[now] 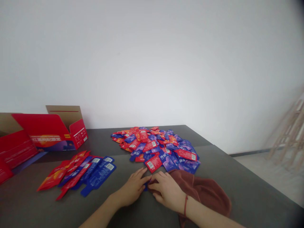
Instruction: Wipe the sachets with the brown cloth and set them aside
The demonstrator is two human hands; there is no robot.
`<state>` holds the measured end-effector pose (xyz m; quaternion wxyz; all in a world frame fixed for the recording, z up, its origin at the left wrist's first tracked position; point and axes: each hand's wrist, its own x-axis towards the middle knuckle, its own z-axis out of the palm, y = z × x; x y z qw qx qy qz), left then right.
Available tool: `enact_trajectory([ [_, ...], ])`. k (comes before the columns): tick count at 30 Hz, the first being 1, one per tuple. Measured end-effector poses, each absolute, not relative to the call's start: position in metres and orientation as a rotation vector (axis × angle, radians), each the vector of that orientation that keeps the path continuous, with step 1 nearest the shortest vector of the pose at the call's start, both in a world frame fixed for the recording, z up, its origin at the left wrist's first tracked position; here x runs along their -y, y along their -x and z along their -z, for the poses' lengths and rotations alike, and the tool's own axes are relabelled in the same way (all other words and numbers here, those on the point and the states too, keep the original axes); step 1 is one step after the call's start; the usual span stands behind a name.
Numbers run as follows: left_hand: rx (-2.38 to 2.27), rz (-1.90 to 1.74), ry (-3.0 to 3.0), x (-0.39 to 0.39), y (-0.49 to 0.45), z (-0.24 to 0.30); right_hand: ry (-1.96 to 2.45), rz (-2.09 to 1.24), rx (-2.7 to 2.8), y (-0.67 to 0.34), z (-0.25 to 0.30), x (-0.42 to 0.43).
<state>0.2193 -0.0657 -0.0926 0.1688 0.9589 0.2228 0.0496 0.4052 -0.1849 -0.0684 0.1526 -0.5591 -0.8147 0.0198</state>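
My left hand (133, 187) lies flat on the dark table (237, 177), fingers stretched out toward the right. Its fingertips meet my right hand (166, 190), whose fingers are curled down. A small dark blue packet (145, 187) shows between the two hands, mostly hidden under them. Just beyond the hands lies a loose pile of red and blue-purple packets (156, 147). A red string is tied round my right wrist.
Several red and blue packets (78, 174) lie fanned out in a row at the left. Behind them stands an open red carton (51, 136). A brown cloth (206, 193) lies under my right forearm. A wooden frame (293, 136) leans at the far right.
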Motion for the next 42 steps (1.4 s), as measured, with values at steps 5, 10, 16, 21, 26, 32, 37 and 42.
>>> enact_trajectory([
  [5, -0.643, -0.156, -2.739, 0.066, -0.219, 0.093, 1.755, -0.020, 2.153, -0.419, 0.073, 0.192],
  [10, -0.655, -0.120, -2.742, 0.063, -0.221, 0.096, 1.786, 0.001, 2.203, -0.396, 0.074, 0.180],
  [16, -0.621, -0.151, -2.752, 0.066, -0.220, 0.094, 1.676, -0.050, 2.268, -0.381, 0.077, 0.174],
  [21, -0.648, -0.115, -2.781, 0.070, -0.219, 0.088, 1.715, -0.046, 2.135, -0.410, 0.079, 0.190],
  [26, -0.678, -0.105, -2.799, 0.070, -0.221, 0.088, 1.985, 0.000, 1.907, -0.434, 0.078, 0.197],
  [32, -0.695, -0.161, -2.782, 0.070, -0.223, 0.089, 2.088, 0.060, 2.025, -0.413, 0.070, 0.176],
  [37, -0.689, -0.255, -2.761, 0.069, -0.224, 0.093, 1.990, 0.031, 2.120, -0.397, 0.068, 0.163],
  [42, -0.726, -0.197, -2.757, 0.071, -0.225, 0.090, 1.969, -0.022, 2.073, -0.418, 0.068, 0.175],
])
